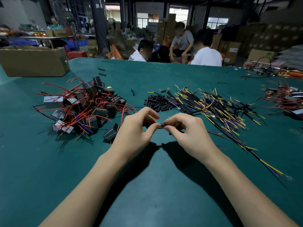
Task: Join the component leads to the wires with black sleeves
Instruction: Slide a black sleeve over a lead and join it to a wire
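Across a wide green surface [164,185] in a crowded workshop, a person's two bare forearms reach forward and meet near its middle. Left of the meeting hands sits the largest heap, a tangle of black box components with red leads [83,106]; one loose component [111,132] lies just beside the left wrist. Right of the hands spreads a fan of black-sheathed wires with yellow and purple ends [211,110], one strand trailing toward the near right edge. Beyond the hands, between the two heaps, lies a small pile of short black sleeves [158,102]. A cardboard box [32,62] stands at the far left corner, and a second clutter of red-wired parts [285,100] rests at the far right. Past the far edge, several people sit low among stacked cartons. The left hand [136,130] has its grip pinched, thumb and forefinger closed on one end of a black sleeve [161,125]. The right hand [185,128] pinches the other end of the same sleeve, fingers curled, with a dark wire running out beneath the palm. The sleeve is held just above the surface, fingertips of both hands nearly touching, and what sits inside the sleeve cannot be made out.
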{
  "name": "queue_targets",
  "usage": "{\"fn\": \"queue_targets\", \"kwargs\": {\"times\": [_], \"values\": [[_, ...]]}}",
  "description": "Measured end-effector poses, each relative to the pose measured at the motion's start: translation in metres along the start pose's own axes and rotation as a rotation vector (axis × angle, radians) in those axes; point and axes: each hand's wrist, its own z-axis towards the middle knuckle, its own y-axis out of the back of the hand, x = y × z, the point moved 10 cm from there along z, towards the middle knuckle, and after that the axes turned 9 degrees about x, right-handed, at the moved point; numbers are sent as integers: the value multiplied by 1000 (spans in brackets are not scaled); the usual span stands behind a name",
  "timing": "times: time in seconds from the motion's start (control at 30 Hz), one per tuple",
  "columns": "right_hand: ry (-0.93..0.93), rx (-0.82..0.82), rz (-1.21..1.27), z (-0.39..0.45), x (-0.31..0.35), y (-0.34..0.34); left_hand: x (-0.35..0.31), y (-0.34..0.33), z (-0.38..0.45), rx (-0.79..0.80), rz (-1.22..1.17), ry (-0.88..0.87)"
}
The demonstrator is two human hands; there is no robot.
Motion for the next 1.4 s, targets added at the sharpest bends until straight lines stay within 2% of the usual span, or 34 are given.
{"fn": "queue_targets", "kwargs": {"times": [0.07,0.2,0.33,0.43,0.53,0.73,0.97,1.17,1.4], "values": [[-16,-3,51,0,-1,-1,-2,2,0,-32,-23,-21],[20,20,-35,0,6,-4,2,3,1,-49,-100,-3],[-31,17,63,0,-2,-5,2,1,2,-36,-95,11],[-88,4,133,0,-10,-3,-5,1,3,39,18,-35],[-172,1,151,-1,-21,-2,-9,19,3,43,178,-50],[-236,-15,247,-2,-31,-1,17,15,2,308,499,125],[-205,62,288,-1,-25,-9,7,11,2,198,489,43],[-208,50,371,-2,-29,-9,-1,3,2,168,459,-25],[-170,107,323,-1,-29,-14,-7,-9,-1,153,427,-65]]}}
